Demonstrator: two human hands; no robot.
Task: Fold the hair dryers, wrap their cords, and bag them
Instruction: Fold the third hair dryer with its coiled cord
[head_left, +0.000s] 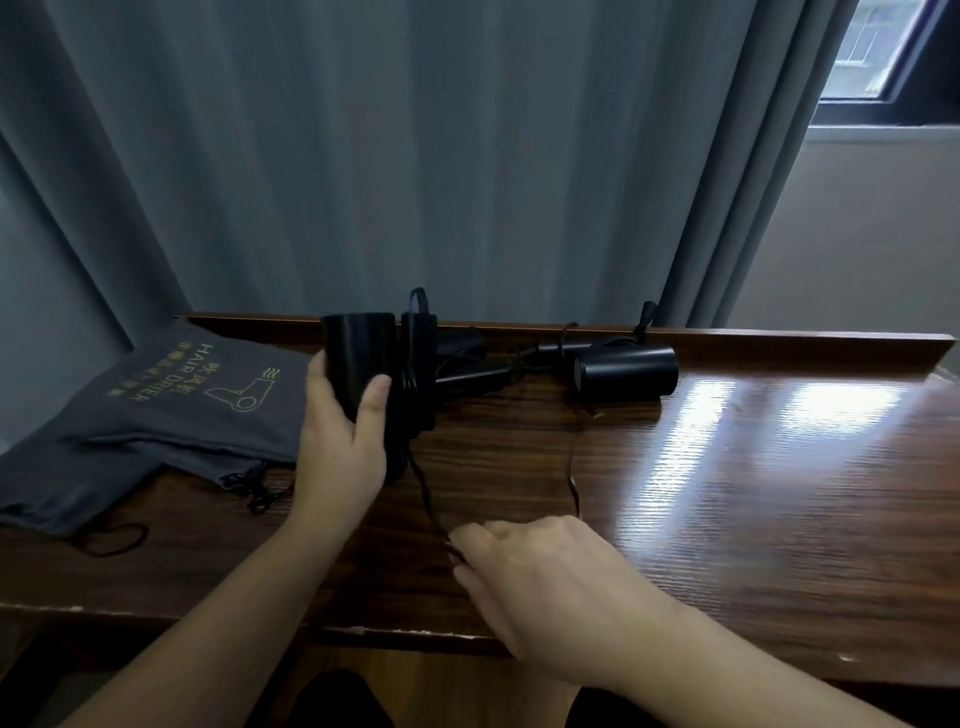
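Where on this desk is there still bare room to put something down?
The glossy right side of the wooden desk, in front of the second hair dryer, is bare. The left is crowded with grey bags; the middle holds both hands and the cord.

Both hair dryers (358, 358) (626, 371) and the cord (423, 493) are black. The bags (171, 400) are grey with gold lettering and a dryer emblem. The bench (675, 493) is dark brown woodgrain. The curtain (363, 156) is grey-blue.
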